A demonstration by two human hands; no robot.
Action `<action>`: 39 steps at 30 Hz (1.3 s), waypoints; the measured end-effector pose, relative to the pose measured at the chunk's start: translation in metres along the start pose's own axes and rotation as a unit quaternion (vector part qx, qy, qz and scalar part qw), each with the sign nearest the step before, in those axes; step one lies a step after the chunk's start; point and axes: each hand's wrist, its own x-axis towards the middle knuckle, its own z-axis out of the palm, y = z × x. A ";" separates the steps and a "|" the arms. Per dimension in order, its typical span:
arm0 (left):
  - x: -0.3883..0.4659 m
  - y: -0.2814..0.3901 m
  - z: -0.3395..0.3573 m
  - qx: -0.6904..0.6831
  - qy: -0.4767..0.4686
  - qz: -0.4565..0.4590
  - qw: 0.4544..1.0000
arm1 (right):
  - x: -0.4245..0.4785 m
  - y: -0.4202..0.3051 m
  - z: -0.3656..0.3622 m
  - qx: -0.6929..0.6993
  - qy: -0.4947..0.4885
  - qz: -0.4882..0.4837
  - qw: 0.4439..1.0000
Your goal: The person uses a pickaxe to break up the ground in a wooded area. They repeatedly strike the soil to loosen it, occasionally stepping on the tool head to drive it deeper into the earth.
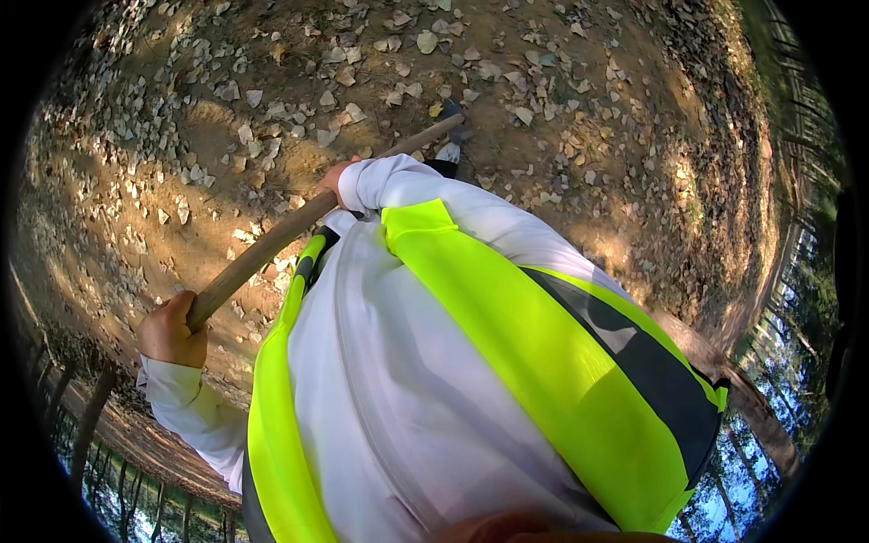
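A long wooden handle point(261, 252) runs slantwise across my front, from the lower left up to the right. At its near end, my left hand point(173, 331) is closed around the wood. Farther along the shaft my right hand point(337, 182) grips it, partly covered by its white sleeve point(400, 182). The far end of the handle lies over or beside a dark grey shape point(453, 108) close to the ground, probably a shoe. Whether a tool head is fixed there I cannot tell.
Dry fallen leaves point(353, 112) cover the brown dirt ground point(197, 224). A neon yellow and grey vest point(516, 339) hangs over my white jacket point(407, 366). Thin tree trunks point(91, 414) stand at the left rim; a thicker trunk point(753, 400) shows at the lower right.
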 end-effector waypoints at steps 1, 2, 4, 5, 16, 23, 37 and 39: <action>0.001 0.001 0.001 -0.006 0.006 0.004 1.000 | 0.001 0.001 0.002 0.000 0.008 0.003 1.000; 0.003 0.001 0.004 -0.011 0.011 0.010 1.000 | 0.004 0.005 0.005 -0.010 0.002 0.007 1.000; 0.008 0.000 0.014 -0.025 0.013 0.022 0.999 | 0.005 0.016 0.010 -0.030 -0.010 0.023 0.999; 0.011 0.000 0.018 -0.031 0.009 0.026 0.999 | 0.004 0.022 0.011 -0.028 -0.009 0.036 0.999; 0.016 -0.014 0.062 -0.059 -0.068 0.015 0.996 | 0.014 0.038 0.027 -0.099 -0.068 0.077 0.990; -0.017 -0.057 0.025 0.021 -0.063 -0.035 0.997 | 0.048 -0.032 0.029 -0.003 -0.051 0.007 0.999; -0.006 -0.047 0.060 -0.044 -0.032 -0.005 0.998 | 0.038 0.002 0.025 -0.083 -0.038 0.052 0.994; -0.016 -0.050 0.057 -0.038 -0.038 -0.031 0.998 | 0.046 -0.013 0.027 -0.081 -0.045 0.027 0.995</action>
